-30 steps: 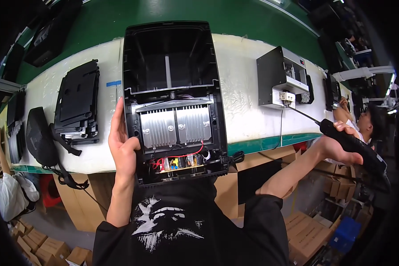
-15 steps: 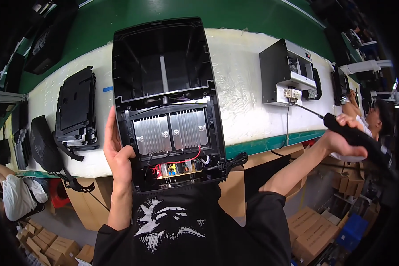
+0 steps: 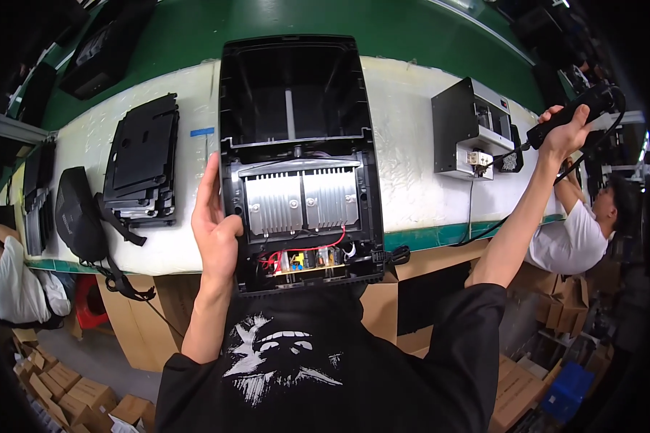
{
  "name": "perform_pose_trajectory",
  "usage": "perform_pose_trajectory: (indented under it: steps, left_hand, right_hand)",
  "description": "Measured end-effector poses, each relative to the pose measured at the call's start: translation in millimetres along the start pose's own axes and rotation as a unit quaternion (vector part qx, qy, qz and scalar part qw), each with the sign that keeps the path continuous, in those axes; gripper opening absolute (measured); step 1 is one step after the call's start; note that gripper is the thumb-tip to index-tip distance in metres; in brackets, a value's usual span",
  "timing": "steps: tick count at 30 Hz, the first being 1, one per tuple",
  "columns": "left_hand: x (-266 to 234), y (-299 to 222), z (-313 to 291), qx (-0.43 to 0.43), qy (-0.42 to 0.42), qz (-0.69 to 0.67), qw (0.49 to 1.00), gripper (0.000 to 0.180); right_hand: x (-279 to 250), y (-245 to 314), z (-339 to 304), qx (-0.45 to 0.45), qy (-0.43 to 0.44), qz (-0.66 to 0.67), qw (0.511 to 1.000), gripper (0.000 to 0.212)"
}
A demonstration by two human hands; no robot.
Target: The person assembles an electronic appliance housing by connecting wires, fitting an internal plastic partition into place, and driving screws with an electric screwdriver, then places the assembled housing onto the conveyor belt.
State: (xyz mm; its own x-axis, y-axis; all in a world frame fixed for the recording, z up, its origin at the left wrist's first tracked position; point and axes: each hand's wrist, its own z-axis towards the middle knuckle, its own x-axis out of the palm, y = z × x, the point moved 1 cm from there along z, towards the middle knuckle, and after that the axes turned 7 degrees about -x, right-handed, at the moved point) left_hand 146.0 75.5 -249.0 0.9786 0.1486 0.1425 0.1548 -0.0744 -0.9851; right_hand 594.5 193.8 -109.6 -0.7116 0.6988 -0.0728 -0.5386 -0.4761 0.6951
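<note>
A tall open black plastic housing (image 3: 291, 68) stands before me at the table's near edge. In its lower half sit two finned silver heat sinks (image 3: 273, 205), with red wires and a circuit board (image 3: 309, 261) below them. My left hand (image 3: 219, 242) grips the housing's left side, fingers stretched along it and thumb bent at the rim. Out to the right, my right hand (image 3: 565, 137) is wrapped round a black corded electric screwdriver (image 3: 585, 108). Its bit points at the front outlet of a black-and-white screw feeder (image 3: 453, 130); whether it touches I cannot tell.
Left of the housing lie a stack of black plastic panels (image 3: 143, 148) and a black mesh-like cover (image 3: 78, 216) with a cable. A co-worker (image 3: 574, 234) sits at the right, another person (image 3: 18, 278) at the left. Cardboard boxes (image 3: 137, 317) stand under the table.
My right hand has moved up and away with the screwdriver, its bit still near the feeder's outlet. The housing and my left hand appear slightly farther right in view.
</note>
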Motion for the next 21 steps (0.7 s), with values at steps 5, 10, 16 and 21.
perform_pose_trajectory:
  steps: [5,10,16,21]
  left_hand:
    - [1,-2,0,-0.012,-0.002,-0.045,0.999,0.086]
    - [-1,1,-3,-0.013,0.005,-0.080,0.997,0.084]
    - [-1,2,-2,-0.013,0.023,-0.076,0.997,0.084]
    - [0,-2,-5,-0.019,-0.012,-0.090,0.996,0.082]
  right_hand:
    - [9,6,-2,0.002,-0.001,-0.006,1.000,0.038]
    - [15,-2,-19,0.018,0.032,-0.023,0.999,0.039]
    - [-20,4,-51,0.060,0.007,0.031,0.998,0.049]
    - [-36,111,-76,0.147,-0.040,0.349,0.925,0.080]
